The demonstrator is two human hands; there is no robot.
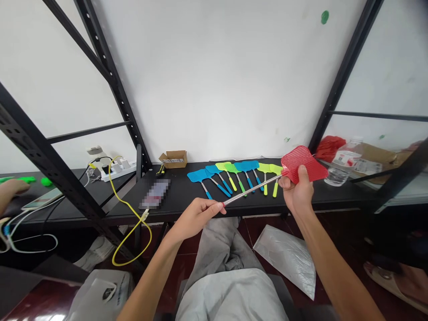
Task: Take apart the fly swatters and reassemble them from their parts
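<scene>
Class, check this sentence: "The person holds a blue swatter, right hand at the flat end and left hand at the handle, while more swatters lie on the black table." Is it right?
Not quite: the held swatter is red, not blue, as the head view shows. The right hand is at the flat end, the left hand at the handle, and more swatters lie on the black table.
</scene>
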